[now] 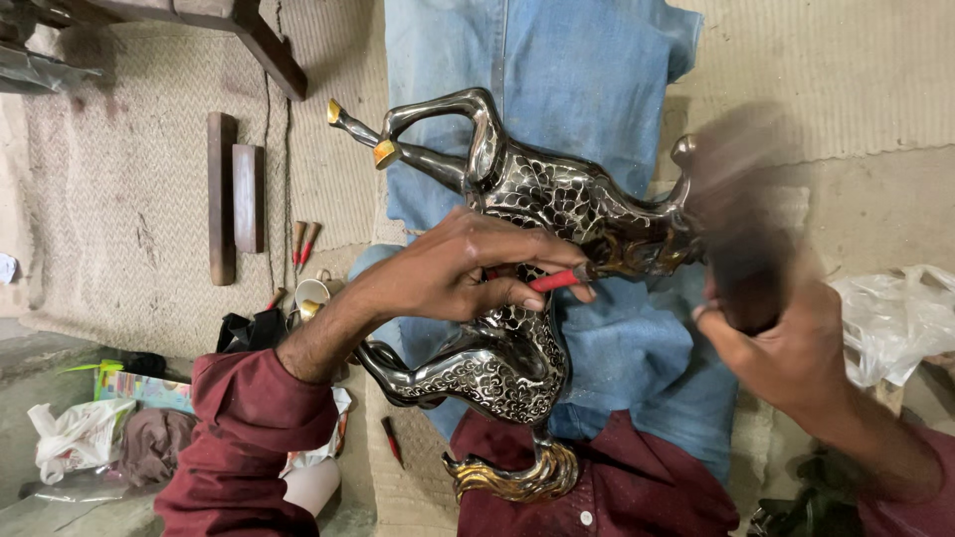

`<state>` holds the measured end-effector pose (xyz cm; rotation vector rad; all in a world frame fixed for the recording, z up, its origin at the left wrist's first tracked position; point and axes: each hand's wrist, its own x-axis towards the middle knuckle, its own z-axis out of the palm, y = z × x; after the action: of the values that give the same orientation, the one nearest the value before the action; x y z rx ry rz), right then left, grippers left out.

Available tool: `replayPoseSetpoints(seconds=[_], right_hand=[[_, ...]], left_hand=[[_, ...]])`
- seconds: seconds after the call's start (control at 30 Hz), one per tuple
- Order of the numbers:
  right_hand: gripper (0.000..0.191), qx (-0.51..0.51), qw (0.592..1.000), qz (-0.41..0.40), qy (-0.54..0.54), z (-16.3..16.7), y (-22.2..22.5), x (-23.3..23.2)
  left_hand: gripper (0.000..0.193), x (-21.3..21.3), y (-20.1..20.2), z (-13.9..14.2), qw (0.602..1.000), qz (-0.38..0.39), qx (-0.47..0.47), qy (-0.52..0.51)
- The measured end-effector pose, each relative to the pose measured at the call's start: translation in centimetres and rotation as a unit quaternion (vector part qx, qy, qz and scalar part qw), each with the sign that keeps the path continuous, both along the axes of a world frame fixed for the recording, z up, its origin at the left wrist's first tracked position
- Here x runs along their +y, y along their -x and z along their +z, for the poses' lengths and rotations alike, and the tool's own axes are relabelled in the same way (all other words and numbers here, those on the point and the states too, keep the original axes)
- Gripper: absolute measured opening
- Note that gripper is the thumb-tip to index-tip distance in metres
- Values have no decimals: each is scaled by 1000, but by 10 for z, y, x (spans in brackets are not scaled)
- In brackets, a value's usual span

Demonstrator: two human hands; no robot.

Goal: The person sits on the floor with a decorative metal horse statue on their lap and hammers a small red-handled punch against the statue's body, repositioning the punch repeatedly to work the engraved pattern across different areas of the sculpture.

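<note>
The metal horse (527,259) lies across the person's lap on the blue jeans (597,89), legs toward the mat (129,199), gold tail (517,477) nearest the maroon shirt. The left hand (458,268) has its grip clamped on a red-handled chisel (557,280), thumb and fingers pinched near the tip, which rests on the horse's patterned flank. The right hand (786,348) has its grip closed around a dark mallet (741,229), blurred in mid-swing beside the horse's head end.

To do this well, I judge the chisel should stay steeply set and firmly braced against the horse, with light, even taps so the tip does not skid over the polished surface; the left fingers sit close to the strike line.

Left of the horse lie two wooden blocks (234,199) and spare red-handled tools (303,242). Further left, near the sleeve, sits a colourful flat box (144,388) and a white plastic bag (75,433); another clear bag (895,318) lies right of the horse.
</note>
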<state>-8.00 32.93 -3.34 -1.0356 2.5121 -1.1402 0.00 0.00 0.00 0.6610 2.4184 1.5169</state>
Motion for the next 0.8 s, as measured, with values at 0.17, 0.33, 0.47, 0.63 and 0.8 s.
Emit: replayPoseSetpoints(seconds=[0.17,0.33,0.47,0.63,0.8], right_hand=[[67,-2,999,-43,-21,-2,-2,5],[68,71,997,-10,3,-8,-1,7],[74,-22,999,-33,-27,-17,-5,10],[78,-57,998,-37,-3,-30,-7,10],[54,-178,958,-69,213,-24,-13,4]], left_hand=[[51,2,0,-3,1000,2,3,1],[51,1,1,-2,1000,2,9,3],[51,0,-1,1,1000,8,-14,-5],[54,7,-8,6,986,105,-126,17],[49,9,-14,8,994,110,-22,2]])
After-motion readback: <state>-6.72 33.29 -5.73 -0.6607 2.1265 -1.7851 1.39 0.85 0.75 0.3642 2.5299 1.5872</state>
